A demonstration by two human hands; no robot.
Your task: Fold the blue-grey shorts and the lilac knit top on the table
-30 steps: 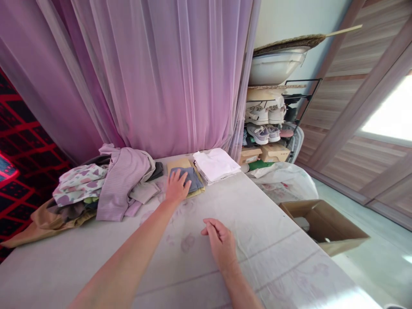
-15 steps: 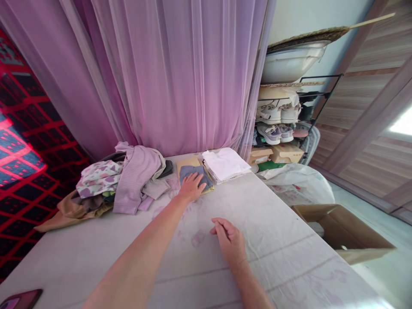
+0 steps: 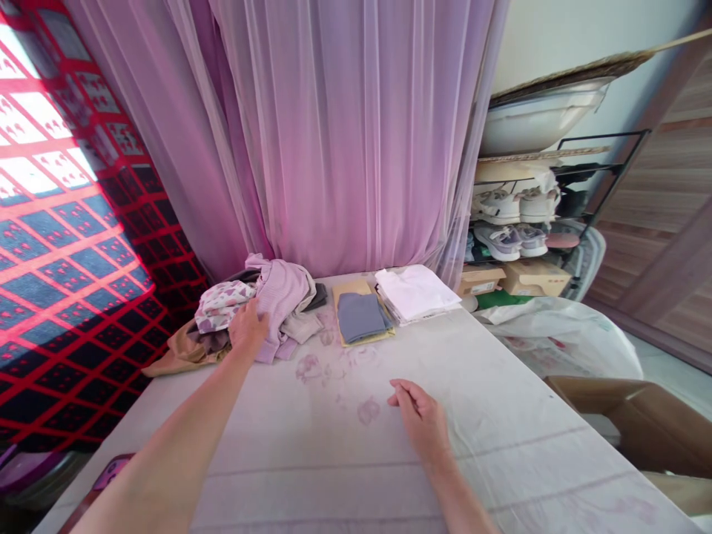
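Note:
On a heap of loose clothes, my left hand [image 3: 248, 326] touches the left edge of a lilac ribbed garment [image 3: 282, 293], beside a white patterned cloth [image 3: 222, 305]. Its fingertips are blurred against the fabric, so I cannot make out whether they grip it. My right hand [image 3: 421, 417] rests low over the table, fingers curled in, with nothing visible in them. Between the heap and a stack of folded white cloth [image 3: 417, 291] lies a folded grey-blue cloth [image 3: 360, 315] on top of yellowish folded cloth [image 3: 351, 286].
The table [image 3: 311, 445] has a pale floral cover. A phone [image 3: 111, 471] lies at the lower left, partly behind my forearm. Purple curtains [image 3: 345, 133] hang behind. To the right stand a shoe rack [image 3: 606, 167], a plastic bag [image 3: 561, 337] and an open cardboard box [image 3: 656, 423].
My left hand has left the folded grey-blue cloth and moved left onto the clothes heap. My right hand keeps its curled pose. The view has shifted left.

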